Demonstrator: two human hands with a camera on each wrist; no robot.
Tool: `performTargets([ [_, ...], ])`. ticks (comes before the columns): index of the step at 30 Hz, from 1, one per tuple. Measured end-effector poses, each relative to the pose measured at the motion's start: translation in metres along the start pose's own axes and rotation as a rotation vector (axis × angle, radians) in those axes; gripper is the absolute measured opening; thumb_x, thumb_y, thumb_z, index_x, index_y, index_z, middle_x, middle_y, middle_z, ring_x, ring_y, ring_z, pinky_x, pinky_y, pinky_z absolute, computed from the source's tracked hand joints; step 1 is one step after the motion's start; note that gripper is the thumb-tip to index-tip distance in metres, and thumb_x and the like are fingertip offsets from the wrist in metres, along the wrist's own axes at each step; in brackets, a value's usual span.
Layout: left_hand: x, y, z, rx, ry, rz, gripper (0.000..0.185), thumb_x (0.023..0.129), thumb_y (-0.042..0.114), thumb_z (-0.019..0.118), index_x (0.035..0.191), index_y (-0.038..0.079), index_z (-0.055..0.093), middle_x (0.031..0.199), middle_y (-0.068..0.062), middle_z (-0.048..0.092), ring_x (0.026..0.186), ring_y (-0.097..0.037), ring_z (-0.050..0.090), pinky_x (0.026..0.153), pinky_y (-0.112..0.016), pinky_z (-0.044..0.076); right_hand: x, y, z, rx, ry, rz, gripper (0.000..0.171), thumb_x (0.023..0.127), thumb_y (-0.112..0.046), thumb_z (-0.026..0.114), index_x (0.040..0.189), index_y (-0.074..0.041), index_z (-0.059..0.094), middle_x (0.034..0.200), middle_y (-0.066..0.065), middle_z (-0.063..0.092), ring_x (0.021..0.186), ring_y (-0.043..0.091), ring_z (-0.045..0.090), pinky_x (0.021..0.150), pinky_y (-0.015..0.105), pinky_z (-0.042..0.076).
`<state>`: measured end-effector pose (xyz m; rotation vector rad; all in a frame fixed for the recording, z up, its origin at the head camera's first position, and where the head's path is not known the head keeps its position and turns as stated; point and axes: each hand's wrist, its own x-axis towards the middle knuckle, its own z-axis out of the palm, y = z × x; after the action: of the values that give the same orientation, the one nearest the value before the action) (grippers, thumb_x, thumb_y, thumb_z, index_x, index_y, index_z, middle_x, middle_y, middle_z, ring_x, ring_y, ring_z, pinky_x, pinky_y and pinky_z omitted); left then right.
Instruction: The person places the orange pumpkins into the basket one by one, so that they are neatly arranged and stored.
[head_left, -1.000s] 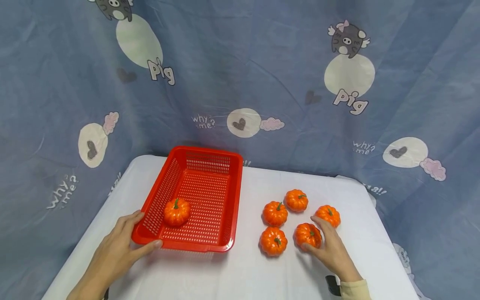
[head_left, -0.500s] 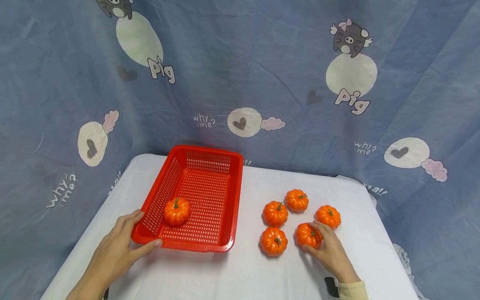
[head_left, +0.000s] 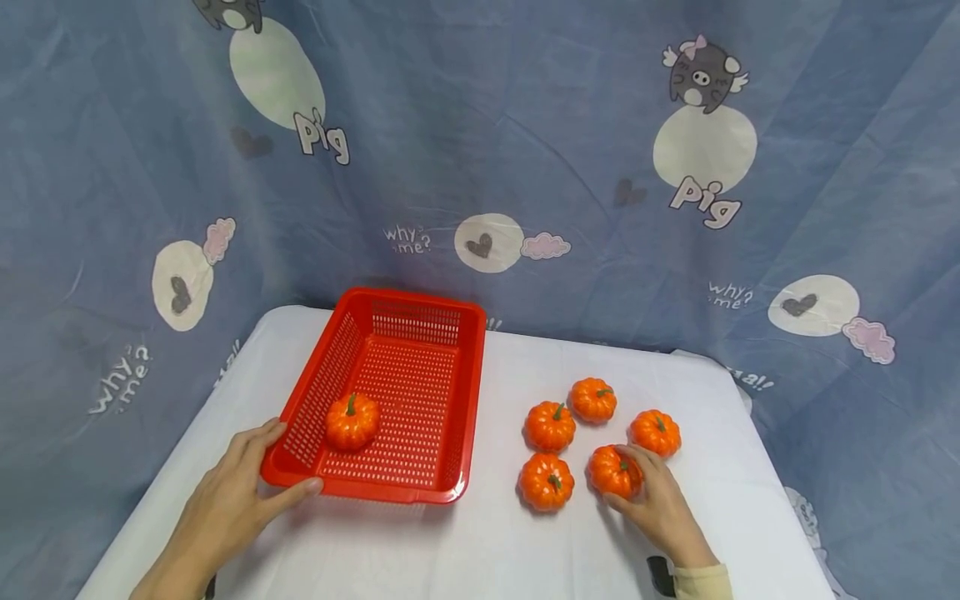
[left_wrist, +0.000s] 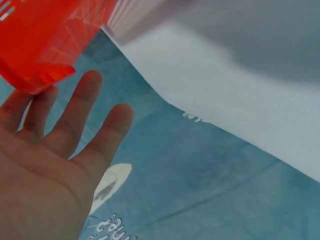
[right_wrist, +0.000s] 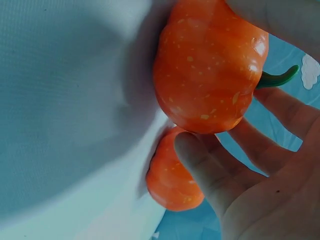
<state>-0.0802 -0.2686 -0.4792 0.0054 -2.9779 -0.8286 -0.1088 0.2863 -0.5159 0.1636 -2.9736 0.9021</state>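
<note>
- Where your pale sleeve (head_left: 703, 582) ends, your right hand (head_left: 660, 504) bends around the held pumpkin (head_left: 611, 471), thumb at its near side and fingers toward its far side, pinching it (whether it is off the cloth, you cannot tell).
- Your left hand (head_left: 228, 487) is spread at the near-left corner of the red basket (head_left: 367, 489), thumb on the near rim, fingertips at the left rim; your left wrist view shows two fingers standing apart from it.
- To the left of your held pumpkin, just apart, sits the front pumpkin (head_left: 546, 482); a strip of white tabletop (head_left: 497, 392) separates it from the basket's right rim.
- Inside your basket, one pumpkin (head_left: 352, 421) rests stem up near the left wall, with slotted floor beside and beyond it.
- Past your fingers lie the right pumpkin (head_left: 655, 432), the middle pumpkin (head_left: 550, 426) and, farthest, the back pumpkin (head_left: 592, 400).
- Beyond your basket's far rim, close to the tabletop's back edge, hangs the blue curtain (head_left: 600, 167).
</note>
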Motion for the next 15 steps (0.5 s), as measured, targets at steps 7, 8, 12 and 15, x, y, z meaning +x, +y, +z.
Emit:
performTargets([
  [7,-0.0003,0.0003,0.0006,-0.004,-0.003,-0.006,0.116,0.074,0.081,0.067,0.153,0.002,0.036,0.152,-0.024,0.038,0.128,-0.049,0.045,0.094,-0.076,0.038,0.0,0.0004,0.0012,0.003,0.01,-0.006,0.074,0.075,-0.014,0.09,0.14,-0.005,0.054,0.147,0.025,0.047,0.134,0.046,0.044,0.11,0.065,0.035],
  [8,-0.0002,0.0003,0.0008,-0.005,-0.005,-0.007,0.116,0.074,0.081,0.067,0.153,0.002,0.037,0.152,-0.024,0.038,0.129,-0.049,0.045,0.095,-0.076,0.038,-0.0001,0.0002,0.0012,0.003,0.012,-0.008,0.074,0.075,-0.014,0.09,0.14,-0.005,0.054,0.146,0.025,0.047,0.134,0.046,0.044,0.109,0.065,0.035],
  [12,-0.0003,0.0008,0.0008,0.0,-0.015,-0.015,0.117,0.073,0.082,0.066,0.153,0.001,0.036,0.151,-0.025,0.038,0.128,-0.048,0.045,0.095,-0.075,0.039,-0.0003,-0.0009,0.0012,0.003,0.025,-0.021,0.074,0.075,-0.014,0.09,0.14,-0.005,0.054,0.146,0.025,0.047,0.134,0.046,0.044,0.109,0.065,0.035],
  [15,-0.0006,0.001,0.0005,-0.001,-0.013,-0.012,0.117,0.074,0.081,0.067,0.152,0.001,0.036,0.151,-0.025,0.038,0.128,-0.048,0.045,0.094,-0.075,0.039,-0.0006,-0.0022,0.0005,0.004,0.039,-0.035,0.074,0.075,-0.014,0.09,0.14,-0.005,0.055,0.146,0.024,0.047,0.133,0.046,0.045,0.109,0.066,0.036],
])
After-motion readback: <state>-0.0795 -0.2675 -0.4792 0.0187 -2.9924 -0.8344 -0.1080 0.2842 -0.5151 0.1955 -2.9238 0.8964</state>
